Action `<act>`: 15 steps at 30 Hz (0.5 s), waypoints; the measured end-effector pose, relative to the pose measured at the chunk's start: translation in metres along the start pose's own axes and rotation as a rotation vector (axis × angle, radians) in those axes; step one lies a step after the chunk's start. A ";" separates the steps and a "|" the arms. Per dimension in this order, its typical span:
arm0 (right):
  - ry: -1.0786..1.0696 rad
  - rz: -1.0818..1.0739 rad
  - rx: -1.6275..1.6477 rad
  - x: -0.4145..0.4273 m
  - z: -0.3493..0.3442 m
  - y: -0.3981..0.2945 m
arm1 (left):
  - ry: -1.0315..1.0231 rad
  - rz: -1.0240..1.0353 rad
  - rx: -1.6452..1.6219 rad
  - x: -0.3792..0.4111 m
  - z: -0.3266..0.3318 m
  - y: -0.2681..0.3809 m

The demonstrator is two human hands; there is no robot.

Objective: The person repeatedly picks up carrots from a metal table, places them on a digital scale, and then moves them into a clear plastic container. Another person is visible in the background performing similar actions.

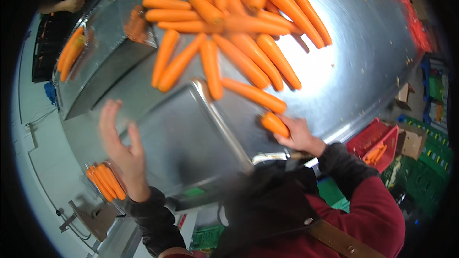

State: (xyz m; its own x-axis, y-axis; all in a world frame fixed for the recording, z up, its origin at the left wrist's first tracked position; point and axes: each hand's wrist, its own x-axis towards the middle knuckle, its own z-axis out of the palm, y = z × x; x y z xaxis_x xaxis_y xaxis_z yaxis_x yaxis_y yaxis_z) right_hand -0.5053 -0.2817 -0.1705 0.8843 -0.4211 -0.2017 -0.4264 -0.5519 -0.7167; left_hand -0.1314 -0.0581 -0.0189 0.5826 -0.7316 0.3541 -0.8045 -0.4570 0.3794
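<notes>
My right hand grips a short, thick carrot just above the steel table. Close below that hand lies a knife; its handle is partly covered by my wrist. My left hand, blurred, hangs with fingers apart and nothing in them, left of a flat metal pan or platform with a raised edge. Just beyond my hands a loose heap of carrots spreads over the table. One carrot lies nearest my right hand. Beside my left wrist, several carrots lie side by side in what seems a clear tray.
More carrots rest on a metal ledge at far left, near another person's hand. A red crate holding carrots stands right of the table, with green crates behind. Red plastic hangs along the far right edge.
</notes>
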 end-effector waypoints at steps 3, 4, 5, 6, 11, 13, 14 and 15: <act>0.028 0.020 0.173 -0.004 0.001 -0.003 | -0.227 -0.035 -0.162 -0.059 0.009 0.074; 0.048 0.026 0.275 -0.004 -0.001 -0.010 | -0.266 -0.043 -0.262 -0.080 0.018 0.089; 0.069 0.032 0.376 -0.007 -0.003 -0.019 | -0.304 -0.048 -0.363 -0.098 0.028 0.103; 0.012 0.083 0.527 -0.009 -0.010 -0.037 | -0.357 -0.176 -0.522 -0.108 0.031 0.125; -0.168 0.130 1.088 -0.023 -0.027 -0.104 | -0.333 -0.698 -1.178 -0.144 0.073 0.188; -0.233 0.059 1.130 -0.029 -0.030 -0.119 | -0.334 -0.828 -1.405 -0.143 0.075 0.203; -0.214 -0.031 1.015 -0.032 -0.031 -0.124 | -0.265 -0.803 -1.483 -0.149 0.075 0.209; -0.187 -0.121 0.911 -0.033 -0.030 -0.120 | -0.244 -0.779 -1.504 -0.149 0.074 0.215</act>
State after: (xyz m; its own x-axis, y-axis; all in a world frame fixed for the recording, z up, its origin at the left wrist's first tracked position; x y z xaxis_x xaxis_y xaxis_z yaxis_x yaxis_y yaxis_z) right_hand -0.4889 -0.2226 -0.0578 0.9628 -0.2315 -0.1391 -0.0861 0.2250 -0.9705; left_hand -0.3998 -0.0845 -0.0537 0.6097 -0.7033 -0.3655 0.5323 0.0218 0.8463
